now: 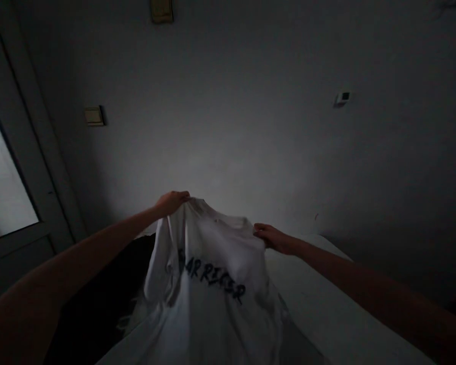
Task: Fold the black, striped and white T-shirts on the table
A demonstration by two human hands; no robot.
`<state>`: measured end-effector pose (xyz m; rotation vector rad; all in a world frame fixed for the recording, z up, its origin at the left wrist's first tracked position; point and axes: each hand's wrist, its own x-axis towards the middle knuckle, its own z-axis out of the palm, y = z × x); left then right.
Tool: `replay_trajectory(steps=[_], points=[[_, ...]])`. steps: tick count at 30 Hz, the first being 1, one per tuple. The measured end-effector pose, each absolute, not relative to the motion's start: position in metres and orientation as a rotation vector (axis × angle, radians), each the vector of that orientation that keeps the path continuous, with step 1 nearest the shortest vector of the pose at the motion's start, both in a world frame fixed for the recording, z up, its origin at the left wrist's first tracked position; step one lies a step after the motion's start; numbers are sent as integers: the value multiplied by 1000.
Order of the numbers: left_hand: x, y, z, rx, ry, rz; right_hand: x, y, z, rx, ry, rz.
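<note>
A white T-shirt (213, 263) with dark lettering across its chest hangs stretched between my two hands. My left hand (174, 202) is closed on the shirt's shoulder, at the left end of the neckline. On the other side, my right hand (271, 237) pinches the opposite shoulder and sits a little lower. The neck opening lies between the hands. Folds run down the shirt's left side, and its lower part spreads toward me and leaves the bottom of the view.
A pale flat surface (319, 294) lies under and to the right of the shirt. Something black (102, 299) is at the left. Behind stands a grey wall (228, 101) with a light switch (94, 116) and a small white device (342, 97). A glazed door (34, 152) is at far left.
</note>
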<state>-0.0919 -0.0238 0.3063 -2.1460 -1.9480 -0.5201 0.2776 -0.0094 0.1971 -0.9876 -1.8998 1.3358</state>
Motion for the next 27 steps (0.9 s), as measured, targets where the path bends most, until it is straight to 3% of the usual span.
replay_trajectory(steps=[3, 6, 8, 10, 13, 20, 23, 27], points=[[-86, -7, 395, -1907, -1811, -620, 287, 21, 288, -1084, -1975, 694], [-65, -13, 476, -1696, -1576, -1117, 303, 35, 389, -947, -1626, -8], [-47, -28, 508, -1625, -1362, -1461, 315, 26, 436, -796, -1362, -264], [-29, -50, 511, -1653, -1218, -1660, 323, 4, 449, -725, -1240, -366], [-9, -86, 458, -1854, -1231, -1728, 324, -38, 404, -794, -1293, -338], [-13, -126, 251, -2436, -1687, -1650, 328, -75, 228, -1145, -1515, 185], [-28, -119, 211, -2364, -1843, -1743, 333, -67, 201, -1224, -1526, 269], [-40, -109, 198, -2151, -1871, -1907, 326, -53, 186, -1152, -1582, 349]])
